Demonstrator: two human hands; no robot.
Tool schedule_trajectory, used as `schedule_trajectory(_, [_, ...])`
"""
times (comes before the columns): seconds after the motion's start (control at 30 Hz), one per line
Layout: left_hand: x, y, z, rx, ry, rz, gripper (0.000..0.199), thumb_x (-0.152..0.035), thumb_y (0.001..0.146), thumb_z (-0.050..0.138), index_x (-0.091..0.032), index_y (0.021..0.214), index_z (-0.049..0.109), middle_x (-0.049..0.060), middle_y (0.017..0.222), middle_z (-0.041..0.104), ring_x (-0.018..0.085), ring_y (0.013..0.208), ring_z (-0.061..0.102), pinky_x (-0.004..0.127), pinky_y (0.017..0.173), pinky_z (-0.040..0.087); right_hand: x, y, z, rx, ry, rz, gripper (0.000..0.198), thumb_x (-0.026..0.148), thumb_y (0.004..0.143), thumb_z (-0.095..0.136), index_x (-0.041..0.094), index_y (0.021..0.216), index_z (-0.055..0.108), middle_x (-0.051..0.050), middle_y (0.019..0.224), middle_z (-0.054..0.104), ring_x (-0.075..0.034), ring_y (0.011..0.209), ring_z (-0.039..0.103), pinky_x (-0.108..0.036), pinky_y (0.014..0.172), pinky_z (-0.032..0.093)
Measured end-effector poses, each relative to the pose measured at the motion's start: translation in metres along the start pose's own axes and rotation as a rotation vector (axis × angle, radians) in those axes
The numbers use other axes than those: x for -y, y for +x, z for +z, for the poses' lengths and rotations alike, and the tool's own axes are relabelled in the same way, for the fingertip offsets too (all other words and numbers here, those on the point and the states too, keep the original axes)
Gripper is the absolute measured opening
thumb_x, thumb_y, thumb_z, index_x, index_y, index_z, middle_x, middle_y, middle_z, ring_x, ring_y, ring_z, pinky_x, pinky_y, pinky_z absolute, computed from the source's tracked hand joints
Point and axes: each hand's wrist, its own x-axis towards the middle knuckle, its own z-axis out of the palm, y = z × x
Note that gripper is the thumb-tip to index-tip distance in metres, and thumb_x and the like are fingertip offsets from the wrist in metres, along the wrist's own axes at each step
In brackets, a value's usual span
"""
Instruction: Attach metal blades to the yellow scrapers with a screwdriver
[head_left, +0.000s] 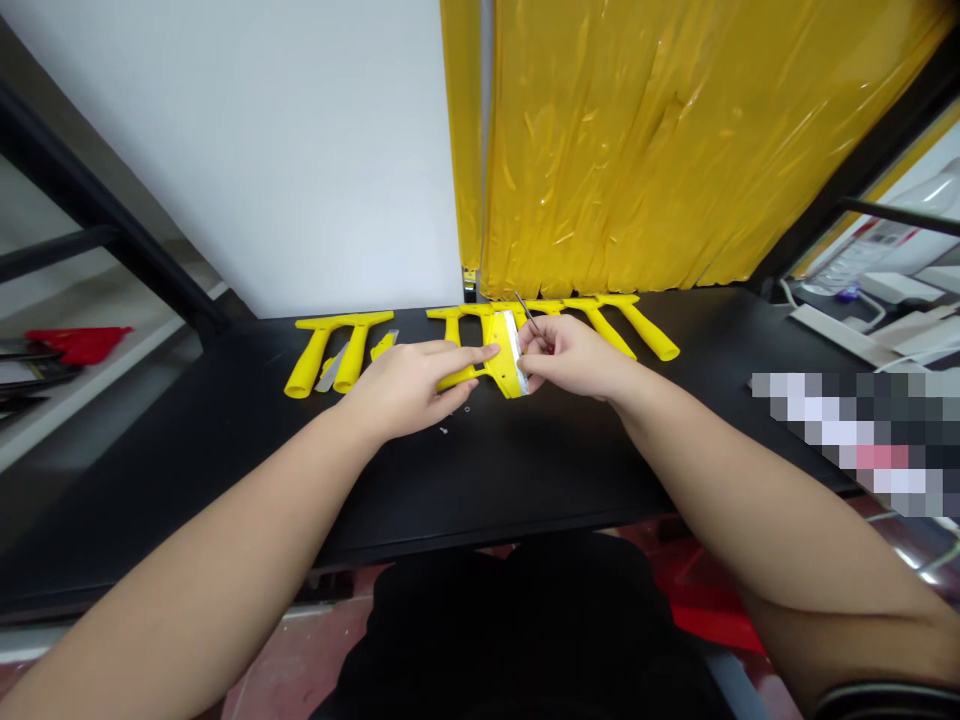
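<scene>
My left hand [416, 385] is closed on the handle of a yellow scraper [506, 350], its index finger stretched onto the head. A pale metal blade lines the scraper head's right edge. My right hand [577, 355] is at that edge, with thumb and fingers pinched against the blade. A slim screwdriver [531, 318] is in the same hand; its metal shaft points up and left, and a bit of red shows between the fingers. Small screws and nuts [444, 430] lie on the black table [480, 490] below the scraper.
Yellow scraper handles [352, 350] lie to the left beside loose blades [330, 370]. Several more handles [652, 335] line the table's back edge. Behind stand a white panel [337, 150] and a yellow plastic curtain [615, 150]. Black frame posts [150, 250] flank the table.
</scene>
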Motion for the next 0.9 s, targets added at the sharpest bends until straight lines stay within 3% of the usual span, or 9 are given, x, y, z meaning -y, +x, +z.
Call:
schedule_trajectory(0.67, [-0.0008, -0.0003, 0.0003, -0.016, -0.021, 0.001, 0.046, -0.033, 0.101, 0.06, -0.029, 0.146, 0.066, 0.005, 0.098, 0.075, 0.015, 0.072, 0.065, 0.027, 0.065, 0.045, -0.0038, 0.0012, 0.0025, -0.012, 0.019, -0.036, 0.022, 0.002, 0.072, 0.068, 0.022, 0.078, 0.06, 0.002, 0.06, 0.068, -0.017, 0.06, 0.071, -0.028, 0.061, 0.057])
schedule_trajectory(0.9, [0.0038, -0.0011, 0.0025, -0.022, -0.089, 0.003, 0.048, -0.033, 0.102, 0.059, -0.026, 0.149, 0.063, 0.006, 0.102, 0.076, 0.017, 0.077, 0.068, 0.03, 0.071, 0.049, -0.0061, 0.0012, -0.0016, 0.041, -0.002, -0.174, 0.021, 0.004, 0.074, 0.066, 0.022, 0.084, 0.06, 0.002, 0.063, 0.07, -0.017, 0.063, 0.071, -0.028, 0.065, 0.055])
